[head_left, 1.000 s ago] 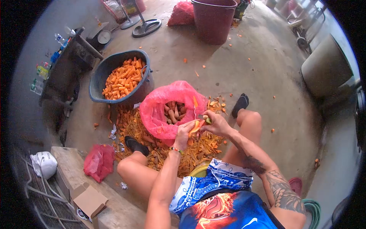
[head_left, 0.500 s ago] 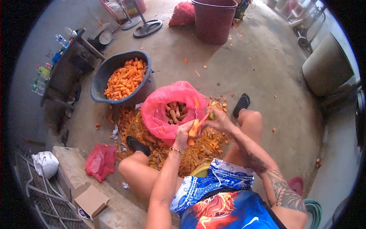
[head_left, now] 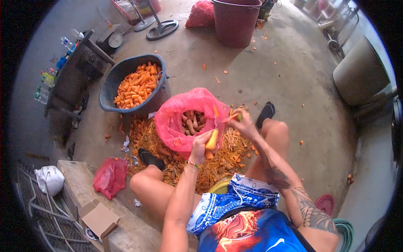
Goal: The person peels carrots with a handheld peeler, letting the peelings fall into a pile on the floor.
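Note:
Fingers of my left hand (head_left: 201, 147) wrap round a carrot (head_left: 212, 140) at the front right of a pink mesh sack (head_left: 168, 122). Unpeeled carrots (head_left: 192, 122) show inside the sack. My right hand (head_left: 244, 123) is closed round the green handle of a peeler (head_left: 239, 117), up and to the right of the carrot. The peeler's front part is blurred. Orange peelings (head_left: 226, 161) cover the floor under both hands.
A dark tub (head_left: 110, 86) of peeled carrots stands behind the sack on the left. Farther back is a maroon bin (head_left: 235, 25). A red mesh bag (head_left: 110, 178) and an open cardboard box (head_left: 100, 218) lie at the lower left.
My right hand has moved slightly up and right with the peeler, away from the carrot. My left hand has stayed near the same place, still round the carrot.

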Tool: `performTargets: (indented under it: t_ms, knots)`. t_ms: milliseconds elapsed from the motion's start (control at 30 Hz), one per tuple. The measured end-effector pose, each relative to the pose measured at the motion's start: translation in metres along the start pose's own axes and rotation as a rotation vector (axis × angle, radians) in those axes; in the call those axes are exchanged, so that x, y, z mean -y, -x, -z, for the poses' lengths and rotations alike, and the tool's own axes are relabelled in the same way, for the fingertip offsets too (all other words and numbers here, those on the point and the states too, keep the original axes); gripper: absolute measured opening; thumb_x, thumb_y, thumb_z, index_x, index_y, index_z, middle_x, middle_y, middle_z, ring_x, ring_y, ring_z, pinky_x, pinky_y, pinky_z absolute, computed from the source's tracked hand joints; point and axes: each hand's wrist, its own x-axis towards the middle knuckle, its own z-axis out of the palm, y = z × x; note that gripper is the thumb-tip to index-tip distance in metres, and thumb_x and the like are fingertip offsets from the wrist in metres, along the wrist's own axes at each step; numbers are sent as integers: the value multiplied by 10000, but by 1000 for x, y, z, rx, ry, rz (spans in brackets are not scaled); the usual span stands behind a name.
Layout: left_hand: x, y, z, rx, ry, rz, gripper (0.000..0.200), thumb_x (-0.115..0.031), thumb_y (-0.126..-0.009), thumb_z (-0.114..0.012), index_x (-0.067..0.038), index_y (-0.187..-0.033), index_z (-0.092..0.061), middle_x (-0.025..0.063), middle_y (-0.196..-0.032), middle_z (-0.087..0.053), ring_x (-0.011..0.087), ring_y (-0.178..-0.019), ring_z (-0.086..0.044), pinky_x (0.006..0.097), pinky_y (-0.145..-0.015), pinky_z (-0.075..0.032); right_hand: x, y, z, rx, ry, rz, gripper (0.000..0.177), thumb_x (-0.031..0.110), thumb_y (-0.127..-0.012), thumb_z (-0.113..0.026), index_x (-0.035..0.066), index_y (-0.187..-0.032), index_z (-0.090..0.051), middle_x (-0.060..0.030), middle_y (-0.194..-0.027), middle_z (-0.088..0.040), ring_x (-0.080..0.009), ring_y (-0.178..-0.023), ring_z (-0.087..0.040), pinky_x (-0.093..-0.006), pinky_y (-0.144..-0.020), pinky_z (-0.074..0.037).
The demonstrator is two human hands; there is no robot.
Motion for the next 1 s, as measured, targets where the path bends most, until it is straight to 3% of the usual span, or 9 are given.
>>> performTargets:
  t_ms: [67,200,233,333,467,633,767,867,1000]
  knots:
    - [0,-4,-1,11,-27,-16,361,-247,-1036,-534,26,-1231,-668,61,-935,-707,123,-700,-653,266,-586,-515,28,20,-10,187,345,328,507,253,-824,-843,29,-1200,-588,-128,-1034,-729,-242,-992,-716,-371,-818,-552]
    - [6,-3,-1,-6,7,-21,368,-267,-1040,-522,22,-1209,-677,68,-940,-712,124,-693,-654,255,-578,-504,-7,-4,-8,34,-77,-82,461,258,-810,-857,63,-1149,-613,-142,-1000,-723,-249,-942,-720,-377,-800,-553]
    - [3,-4,2,18,17,-15,377,-272,-1041,-520,22,-1219,-675,67,-946,-714,122,-704,-656,254,-588,-506,-9,-6,-6,-149,-11,-63,447,275,-807,-859,78,-1130,-621,-139,-991,-722,-263,-910,-717,-395,-792,-552]
    - [1,-7,-1,1,-3,-8,393,-293,-1044,-510,24,-1208,-674,56,-898,-701,117,-679,-636,253,-573,-491,23,14,-13,59,203,330,451,299,-827,-841,54,-1132,-618,-128,-955,-726,-258,-889,-713,-394,-784,-550]
    - [1,0,-4,13,-33,-20,396,-311,-1044,-513,24,-1169,-683,51,-837,-682,114,-656,-619,254,-557,-478,-24,-4,-10,28,157,20,483,305,-809,-856,57,-1141,-607,-117,-1025,-713,-267,-948,-700,-383,-839,-540]
    - [2,-9,-1,-5,19,13,375,-290,-1044,-513,26,-1152,-683,50,-846,-683,119,-691,-637,255,-590,-497,26,16,-11,163,304,364,525,286,-790,-875,60,-1163,-583,-133,-993,-695,-302,-938,-702,-407,-827,-542]
    - [4,-3,-3,-27,1,-2,356,-297,-1048,-513,10,-1134,-671,49,-860,-675,130,-685,-632,270,-599,-511,-6,3,-6,-107,338,57,445,336,-856,-806,91,-1167,-602,-158,-995,-708,-353,-949,-704,-430,-792,-546]
    - [4,-6,2,-12,199,36,334,-319,-1052,-518,-16,-1091,-654,62,-865,-672,158,-699,-645,301,-587,-528,15,1,4,-152,582,148,401,414,-901,-734,100,-1131,-639,-174,-1021,-710,-372,-945,-699,-457,-754,-547]
    - [15,-16,11,-53,381,96,325,-336,-1058,-523,-34,-1111,-630,96,-911,-690,202,-742,-670,343,-609,-571,25,18,-4,205,653,335,472,547,-884,-701,125,-1090,-669,-154,-900,-718,-372,-846,-711,-482,-701,-548]
